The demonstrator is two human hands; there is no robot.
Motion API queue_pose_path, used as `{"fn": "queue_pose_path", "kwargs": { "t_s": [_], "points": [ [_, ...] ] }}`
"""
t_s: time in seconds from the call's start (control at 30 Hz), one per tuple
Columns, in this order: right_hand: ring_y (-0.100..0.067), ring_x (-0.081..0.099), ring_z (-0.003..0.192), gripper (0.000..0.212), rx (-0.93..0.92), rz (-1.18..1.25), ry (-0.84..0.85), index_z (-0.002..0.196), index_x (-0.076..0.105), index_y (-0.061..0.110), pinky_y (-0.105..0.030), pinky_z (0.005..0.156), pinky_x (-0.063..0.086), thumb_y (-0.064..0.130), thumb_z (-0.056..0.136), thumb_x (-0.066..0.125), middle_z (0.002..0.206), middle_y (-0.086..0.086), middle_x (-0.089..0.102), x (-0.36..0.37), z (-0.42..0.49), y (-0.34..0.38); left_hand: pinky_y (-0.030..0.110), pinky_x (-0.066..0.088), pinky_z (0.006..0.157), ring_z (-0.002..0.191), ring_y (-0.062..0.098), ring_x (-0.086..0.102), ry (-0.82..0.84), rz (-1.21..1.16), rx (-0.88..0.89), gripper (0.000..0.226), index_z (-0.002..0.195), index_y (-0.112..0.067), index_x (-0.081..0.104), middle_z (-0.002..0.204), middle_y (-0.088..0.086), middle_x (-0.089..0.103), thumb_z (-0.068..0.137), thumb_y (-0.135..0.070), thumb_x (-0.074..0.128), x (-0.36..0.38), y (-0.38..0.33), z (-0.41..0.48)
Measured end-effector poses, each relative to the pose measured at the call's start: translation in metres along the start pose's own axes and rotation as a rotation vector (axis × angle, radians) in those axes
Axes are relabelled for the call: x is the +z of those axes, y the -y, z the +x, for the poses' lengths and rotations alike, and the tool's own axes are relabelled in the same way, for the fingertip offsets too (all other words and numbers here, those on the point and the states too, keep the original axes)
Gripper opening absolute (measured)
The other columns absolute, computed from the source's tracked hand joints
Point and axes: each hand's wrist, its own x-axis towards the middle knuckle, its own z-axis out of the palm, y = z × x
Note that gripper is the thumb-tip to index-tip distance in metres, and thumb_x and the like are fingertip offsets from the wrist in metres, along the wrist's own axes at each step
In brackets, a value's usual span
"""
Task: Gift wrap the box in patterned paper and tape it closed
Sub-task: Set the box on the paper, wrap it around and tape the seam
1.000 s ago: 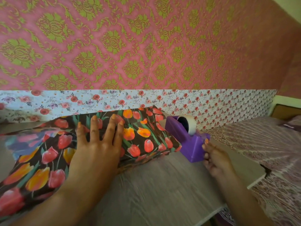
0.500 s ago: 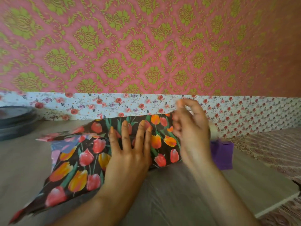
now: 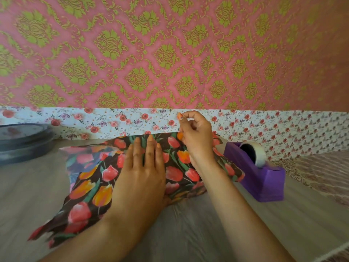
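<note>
Paper (image 3: 94, 188) under flat left grip (image 3: 145, 173)

Left hand (image 3: 143, 167) flat, palm down; right hand (image 3: 196, 133) raised, curled

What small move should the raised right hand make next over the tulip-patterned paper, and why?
Probably lower the right hand to the dark tulip-patterned paper just beside the left hand and press there. The left hand lies flat, holding the paper down, and the right one hovers pinched above it, perhaps holding tape I cannot see.
</note>
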Motion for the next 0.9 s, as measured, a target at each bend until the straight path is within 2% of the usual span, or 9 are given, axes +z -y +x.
{"fn": "queue_pose_path", "kwargs": {
  "t_s": [0.13,0.2,0.27,0.33,0.4,0.53,0.67,0.8,0.9],
  "points": [
    [-0.010,0.034,0.044,0.015,0.066,0.044,0.047,0.075,0.058,0.022,-0.024,0.046,0.030,0.020,0.090,0.059,0.048,0.006,0.044,0.001,0.003,0.004,0.060,0.015,0.112,0.135,0.058,0.010,0.049,-0.004,-0.044,0.102,0.145,0.009,-0.003,0.152,0.030,-0.004,0.085,-0.067,0.030,-0.001,0.000,0.000],
    [-0.006,0.038,0.045,0.011,0.116,0.109,0.073,0.078,0.061,0.022,-0.017,0.043,0.032,0.020,0.089,0.061,0.050,0.007,0.047,-0.002,0.003,0.012,0.060,0.015,0.111,0.134,0.060,0.010,0.129,-0.042,-0.053,0.104,0.144,0.011,-0.004,0.152,0.032,-0.002,0.086,-0.065,0.039,-0.001,0.001,0.002],
    [-0.004,0.042,0.045,0.011,0.067,0.054,0.074,0.076,0.064,0.022,-0.013,0.045,0.036,0.019,0.087,0.064,0.048,0.008,0.050,-0.010,-0.001,0.019,0.068,0.040,0.090,0.112,0.067,0.040,0.130,-0.096,-0.064,0.112,0.131,0.019,0.037,0.135,0.041,0.037,0.061,-0.061,0.073,0.000,0.004,0.005],
    [-0.005,0.048,0.045,0.014,-0.033,-0.068,0.094,0.072,0.065,0.023,-0.015,0.050,0.043,0.017,0.084,0.067,0.044,0.008,0.052,-0.016,-0.012,0.021,0.067,0.049,0.068,0.090,0.064,0.055,0.089,-0.105,-0.101,0.108,0.109,0.019,0.060,0.111,0.039,0.059,0.036,-0.057,0.084,0.010,0.006,0.003],
    [-0.003,0.054,0.046,0.016,-0.053,-0.150,0.137,0.069,0.066,0.026,-0.024,0.057,0.049,0.017,0.081,0.070,0.047,0.003,0.056,-0.018,-0.023,0.018,0.064,0.050,0.067,0.088,0.062,0.058,0.111,-0.099,-0.124,0.108,0.107,0.017,0.062,0.108,0.036,0.061,0.034,-0.059,0.084,0.019,0.004,0.004],
    [-0.001,0.059,0.049,0.020,-0.039,-0.322,0.108,0.064,0.064,0.035,-0.039,0.062,0.055,0.027,0.080,0.072,0.047,0.012,0.059,-0.013,-0.030,0.007,0.063,0.051,0.069,0.088,0.062,0.057,0.074,-0.066,-0.128,0.107,0.109,0.017,0.061,0.111,0.036,0.060,0.035,-0.055,0.088,0.016,-0.001,0.001],
    [-0.006,0.063,0.060,0.011,-0.031,-0.489,0.103,0.068,0.067,0.035,-0.031,0.060,0.053,0.039,0.077,0.073,0.056,0.015,0.061,-0.010,-0.031,0.010,0.061,0.051,0.071,0.090,0.060,0.058,0.026,0.035,-0.117,0.099,0.109,0.015,0.061,0.112,0.035,0.060,0.039,-0.049,0.090,0.016,-0.005,-0.001],
    [-0.004,0.055,0.065,0.044,0.077,-0.702,0.066,0.075,0.061,0.027,-0.026,0.058,0.041,0.065,0.056,0.074,0.067,0.016,0.056,-0.034,-0.022,0.010,0.062,0.051,0.070,0.089,0.061,0.058,0.013,0.033,-0.113,0.096,0.107,0.016,0.062,0.111,0.036,0.060,0.039,-0.045,0.091,0.016,-0.003,-0.002],
    [-0.006,0.055,0.068,0.038,0.155,-0.681,0.091,0.069,0.058,0.026,-0.027,0.063,0.041,0.054,0.054,0.080,0.069,0.016,0.057,-0.069,-0.021,0.012,0.063,0.051,0.071,0.090,0.061,0.058,0.010,0.030,-0.114,0.094,0.109,0.017,0.061,0.112,0.036,0.059,0.040,-0.040,0.092,0.016,-0.005,-0.003]
  ]
}}
